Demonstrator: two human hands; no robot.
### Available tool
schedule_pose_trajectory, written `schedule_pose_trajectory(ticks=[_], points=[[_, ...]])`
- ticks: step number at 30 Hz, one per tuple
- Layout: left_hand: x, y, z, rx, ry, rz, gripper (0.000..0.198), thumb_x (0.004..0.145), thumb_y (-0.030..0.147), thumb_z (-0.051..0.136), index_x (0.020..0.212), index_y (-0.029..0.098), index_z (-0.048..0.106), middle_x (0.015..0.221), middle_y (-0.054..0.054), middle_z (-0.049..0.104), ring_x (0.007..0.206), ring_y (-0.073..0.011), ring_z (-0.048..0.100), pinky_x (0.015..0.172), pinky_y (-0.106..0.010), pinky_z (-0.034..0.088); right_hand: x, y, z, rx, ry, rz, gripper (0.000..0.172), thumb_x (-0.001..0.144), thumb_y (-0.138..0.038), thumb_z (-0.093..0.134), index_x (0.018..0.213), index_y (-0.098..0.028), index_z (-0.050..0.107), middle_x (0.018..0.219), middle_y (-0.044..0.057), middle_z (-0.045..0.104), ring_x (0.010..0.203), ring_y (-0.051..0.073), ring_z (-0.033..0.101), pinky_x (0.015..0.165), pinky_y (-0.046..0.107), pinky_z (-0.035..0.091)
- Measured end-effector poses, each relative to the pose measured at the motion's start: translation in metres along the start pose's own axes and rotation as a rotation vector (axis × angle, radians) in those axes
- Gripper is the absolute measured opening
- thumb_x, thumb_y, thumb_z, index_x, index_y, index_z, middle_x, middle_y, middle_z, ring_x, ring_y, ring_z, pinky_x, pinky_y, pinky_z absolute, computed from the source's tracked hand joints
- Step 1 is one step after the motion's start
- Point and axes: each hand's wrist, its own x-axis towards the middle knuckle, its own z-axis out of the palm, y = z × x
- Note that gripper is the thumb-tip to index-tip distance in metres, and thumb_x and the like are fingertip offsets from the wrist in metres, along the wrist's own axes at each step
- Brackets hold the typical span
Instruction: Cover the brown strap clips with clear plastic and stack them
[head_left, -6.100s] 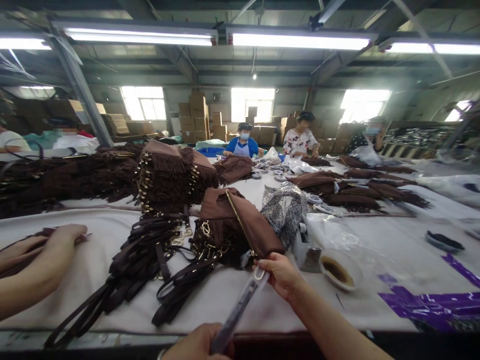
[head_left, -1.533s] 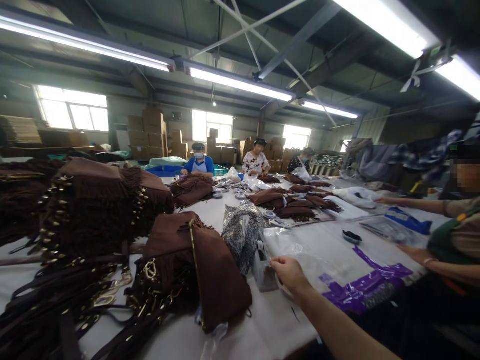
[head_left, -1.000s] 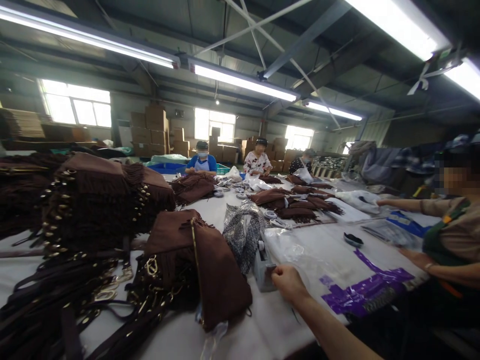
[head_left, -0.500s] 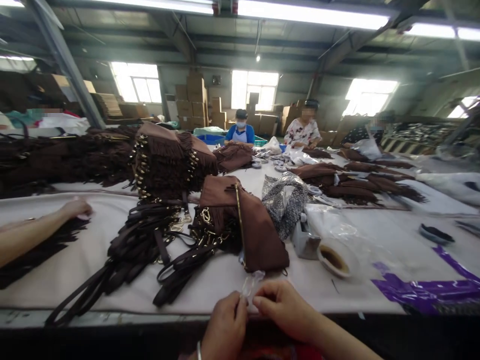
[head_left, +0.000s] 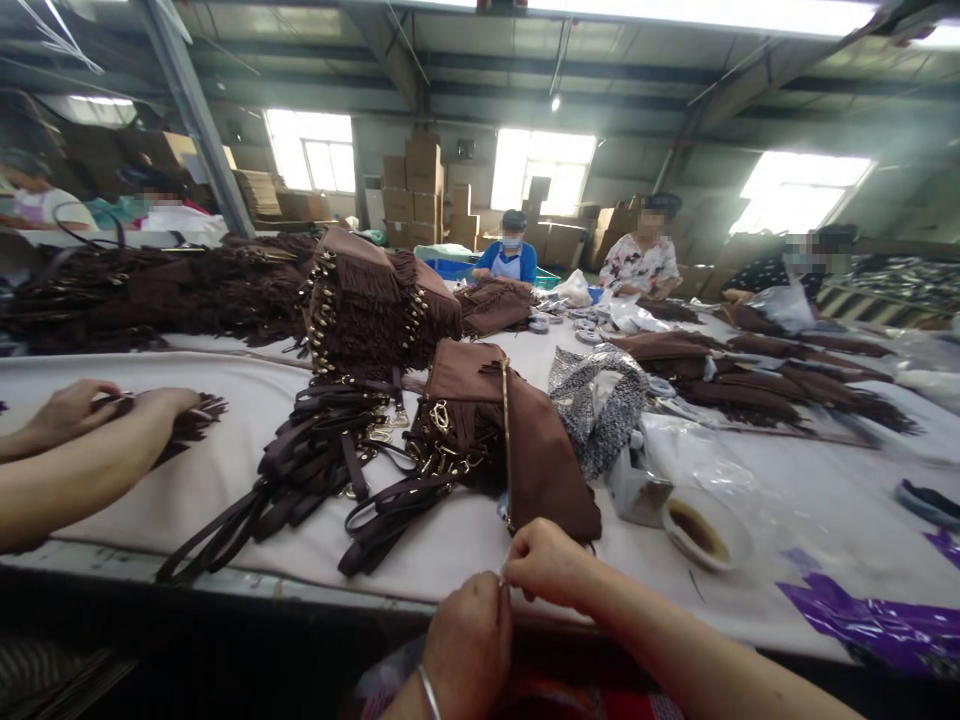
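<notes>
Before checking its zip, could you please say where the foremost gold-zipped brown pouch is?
In the head view, the brown pouch is slightly right of centre, just beyond the right hand, with the speckled bundle behind it to the right.

The single view looks out from the person's head, behind and above the hands [head_left: 474,635], which lie close, at the lower middle. It faces forward and tilts down, taking in the worktop [head_left: 465,540] beyond them, windows [head_left: 544,170] far past, and roof [head_left: 634,40] overhead.
</notes>
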Motion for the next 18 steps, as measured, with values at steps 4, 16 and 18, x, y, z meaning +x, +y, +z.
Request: schedule_pose_trajectory(ticks=[4, 16, 18], points=[[-0.0019, -0.0022, -0.0001, -0.039, 0.058, -0.057, 0.023, 0.093, 0.023, 0.035, 0.111, 0.013, 0.047, 0.071, -0.009, 0.071, 0.062, -0.0256, 0.068, 0.052, -0.034, 0.039, 0.0045, -0.0012, -0.0004, 0.001, -0.067, -0.016, 0.015, 0.055, -0.018, 0.051, 0.045, -0.019, 0.063, 0.037, -0.003, 0.052, 0.033, 0.009, 0.038, 0.034, 0.022, 0.023], [-0.0014, -0.0036, -0.0014, -0.147, -0.021, -0.067, 0.026, 0.096, 0.024, 0.026, 0.083, 0.024, 0.048, 0.073, -0.008, 0.067, 0.067, -0.0226, 0.064, 0.058, -0.033, 0.034, 0.0028, 0.0003, -0.0037, 0.065, -0.081, -0.048, 0.015, 0.058, -0.018, 0.054, 0.048, -0.018, 0.066, 0.042, -0.002, 0.056, 0.039, 0.009, 0.042, 0.040, 0.022, 0.027], [0.0017, -0.0025, -0.0066, -0.246, -0.037, -0.105, 0.025, 0.096, 0.026, 0.028, 0.082, 0.024, 0.048, 0.074, -0.006, 0.065, 0.069, -0.0207, 0.062, 0.061, -0.032, 0.035, -0.0009, 0.0034, -0.0040, 0.106, -0.055, -0.068, 0.017, 0.059, -0.018, 0.054, 0.050, -0.017, 0.068, 0.041, -0.003, 0.056, 0.041, 0.009, 0.040, 0.041, 0.022, 0.026]])
